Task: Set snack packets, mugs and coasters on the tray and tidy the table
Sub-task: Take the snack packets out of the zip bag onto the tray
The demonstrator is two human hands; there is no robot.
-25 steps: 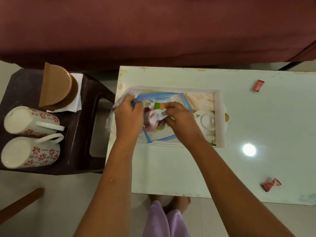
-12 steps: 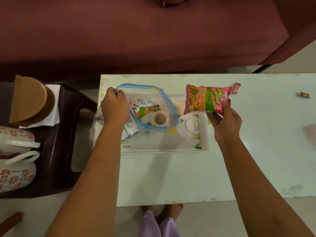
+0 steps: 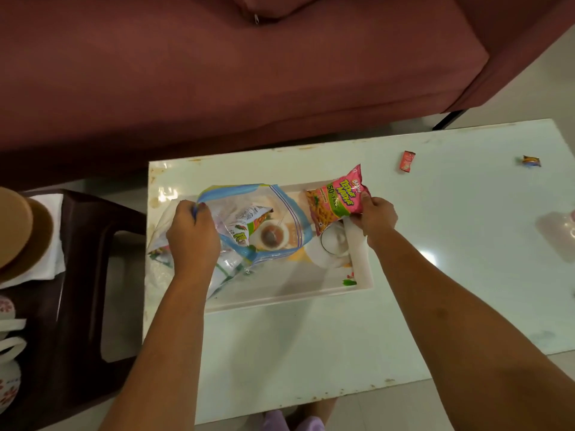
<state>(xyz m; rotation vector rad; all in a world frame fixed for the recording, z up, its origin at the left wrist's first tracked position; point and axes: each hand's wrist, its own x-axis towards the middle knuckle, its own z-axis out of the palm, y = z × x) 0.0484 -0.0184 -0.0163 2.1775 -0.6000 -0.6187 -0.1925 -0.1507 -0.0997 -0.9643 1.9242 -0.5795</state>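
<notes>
A white tray [image 3: 362, 269] with a printed base lies on the left part of the white table [image 3: 435, 275]. My left hand [image 3: 191, 237] grips the blue-edged mouth of a clear zip bag [image 3: 280, 213] held open over the tray's left half; another snack packet [image 3: 249, 222] shows inside the bag. My right hand [image 3: 376, 216] holds a pink and green snack packet [image 3: 337, 200] tilted over the tray's right end. Brown round coasters [image 3: 18, 225] and the floral mugs [image 3: 9, 368] sit on the dark stool [image 3: 90, 275] at the left.
A red candy wrapper [image 3: 407, 161] and a dark candy [image 3: 531, 161] lie on the far side of the table. A pale plastic piece [image 3: 557, 231] sits at the right edge. A white napkin [image 3: 53, 244] lies under the coasters. A maroon sofa [image 3: 249, 73] runs behind the table.
My right hand drew the pink snack packet out of the zip bag, carried it right, then lowered it to the tray's right end. My left hand kept hold of the bag.
</notes>
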